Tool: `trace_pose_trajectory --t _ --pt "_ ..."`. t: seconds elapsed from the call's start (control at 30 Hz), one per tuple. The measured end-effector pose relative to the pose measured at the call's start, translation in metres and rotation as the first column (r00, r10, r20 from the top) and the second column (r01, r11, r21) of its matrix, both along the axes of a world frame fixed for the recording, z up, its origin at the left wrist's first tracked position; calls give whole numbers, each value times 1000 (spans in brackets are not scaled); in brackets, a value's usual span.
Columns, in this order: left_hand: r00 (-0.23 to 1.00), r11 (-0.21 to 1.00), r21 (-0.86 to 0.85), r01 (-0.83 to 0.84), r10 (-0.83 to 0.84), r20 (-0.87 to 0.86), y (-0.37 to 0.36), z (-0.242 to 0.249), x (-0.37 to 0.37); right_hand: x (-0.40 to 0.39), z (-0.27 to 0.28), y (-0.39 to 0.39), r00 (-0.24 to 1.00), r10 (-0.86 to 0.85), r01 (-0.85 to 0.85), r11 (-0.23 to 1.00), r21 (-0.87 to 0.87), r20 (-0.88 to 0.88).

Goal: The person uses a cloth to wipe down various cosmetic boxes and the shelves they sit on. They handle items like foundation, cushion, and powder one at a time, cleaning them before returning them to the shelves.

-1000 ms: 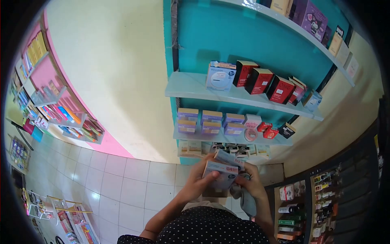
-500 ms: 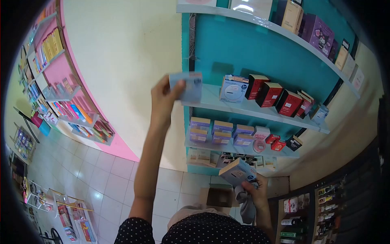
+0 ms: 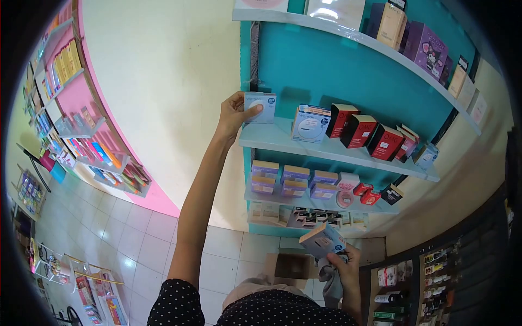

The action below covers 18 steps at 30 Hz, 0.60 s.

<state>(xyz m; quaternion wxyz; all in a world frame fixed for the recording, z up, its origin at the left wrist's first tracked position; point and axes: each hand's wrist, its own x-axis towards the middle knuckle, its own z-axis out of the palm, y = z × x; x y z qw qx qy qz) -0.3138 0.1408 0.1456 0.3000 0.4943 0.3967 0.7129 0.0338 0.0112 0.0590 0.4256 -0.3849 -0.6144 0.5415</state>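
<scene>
My left hand [image 3: 237,115] is closed on a light blue cosmetic box [image 3: 266,107], thumb across its front. That box is at the left end of the middle shelf [image 3: 337,150], upright, its lower edge close over the shelf surface. To its right stands a similar blue-and-white box [image 3: 311,125], followed by several dark red boxes [image 3: 359,131]. Lower down, near my body, my right hand [image 3: 348,266] grips another light blue box [image 3: 323,242], held tilted, together with a grey cloth [image 3: 331,287] that hangs below it.
A lower shelf [image 3: 348,205] carries purple boxes [image 3: 296,174] and small red boxes. The upper shelf [image 3: 348,28] curves overhead with more boxes. An opened cardboard box [image 3: 293,267] is on the tiled floor. At right is a dark display rack [image 3: 416,271]; pink-backed shelves [image 3: 81,127] line the left.
My left hand has moved the light blue box right, to the left end of the middle shelf. My right hand, with its box and cloth, has shifted slightly down and right.
</scene>
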Motion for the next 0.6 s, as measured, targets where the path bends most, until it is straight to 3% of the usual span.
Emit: trace_pose_trajectory --t 0.13,0.2,0.53,0.6 --pt "997 999 -25 -29 27 -74 -1 -1 -4 -1 0 0 1000 12 -12 1000 -2 10" --pt "950 983 -24 -182 170 -261 -5 0 -6 -2 0 0 1000 3 -3 1000 7 6" --pt "964 983 -79 -167 146 -221 -4 -1 -5 -6 2 1 999 30 -30 1000 -4 15" --pt "936 980 -27 -199 182 -302 -4 -6 -11 -5 0 2 999 41 -41 999 -3 18"
